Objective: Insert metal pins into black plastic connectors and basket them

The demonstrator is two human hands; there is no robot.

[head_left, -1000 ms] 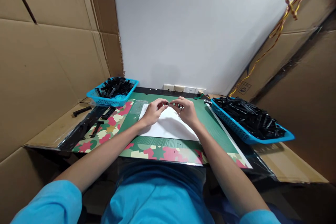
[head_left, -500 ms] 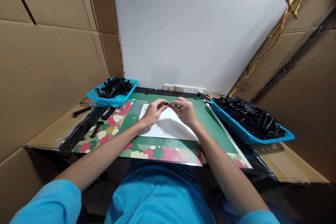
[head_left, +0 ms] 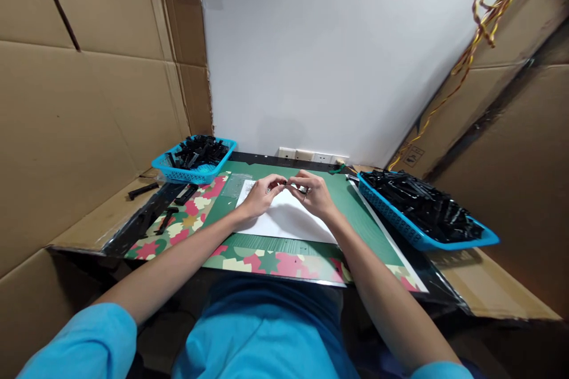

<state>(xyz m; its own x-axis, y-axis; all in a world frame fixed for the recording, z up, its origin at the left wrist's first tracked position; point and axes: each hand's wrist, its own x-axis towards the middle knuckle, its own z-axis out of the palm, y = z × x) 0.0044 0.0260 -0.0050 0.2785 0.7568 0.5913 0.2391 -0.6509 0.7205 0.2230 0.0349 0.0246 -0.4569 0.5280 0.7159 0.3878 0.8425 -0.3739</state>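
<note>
My left hand and my right hand meet fingertip to fingertip above a white sheet of paper on the green mat. Between the fingertips they pinch a small black part, mostly hidden by the fingers. A ring shows on my right hand. Both forearms stretch forward from blue sleeves.
A blue basket heaped with black plastic parts stands at the right. A smaller blue basket of black parts sits far left. Loose black pieces lie on the camouflage cloth. Cardboard walls stand on both sides; wall sockets behind.
The hands stay together on the small part with only slight finger shifts. The view has tilted slightly, so everything sits a little lower and further right in the frame.
</note>
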